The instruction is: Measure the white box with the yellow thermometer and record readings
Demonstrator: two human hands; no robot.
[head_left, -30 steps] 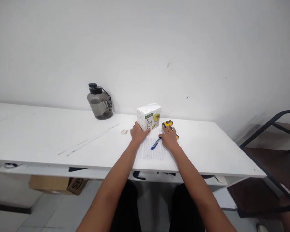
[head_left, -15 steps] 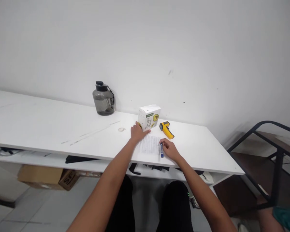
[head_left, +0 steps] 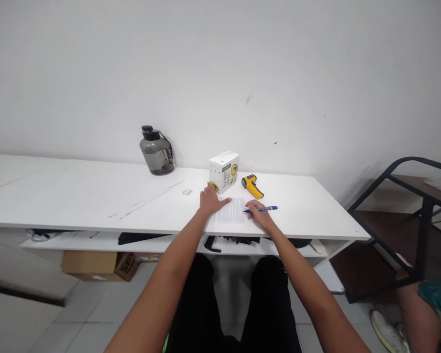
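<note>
My left hand [head_left: 210,200] lies flat with thumb stretched out over the left side of a printed sheet of paper [head_left: 231,212]. Its fingertips reach the lower left corner of a white "Su-per Meal" box [head_left: 224,172] with avocado pictures; I cannot tell if they press on it. At the sheet's right edge, my right hand [head_left: 257,213] grips a blue pen [head_left: 268,209], its tip pointing left over the paper and its back end sticking out to the right. Just beyond that hand lies a yellow and black infrared thermometer gun [head_left: 254,187].
A grey see-through water jug [head_left: 157,154] stands by the wall, left of the box. A small pale ring-like item [head_left: 187,192] lies on the white table [head_left: 95,191]. Below is a cardboard box [head_left: 90,264]. At right are a dark-framed rack [head_left: 422,215] and another person's leg [head_left: 419,309].
The pen has turned in my right hand from pointing down toward the table's front edge to lying sideways, tip toward the paper. My left hand stays on the sheet. The view has shifted slightly.
</note>
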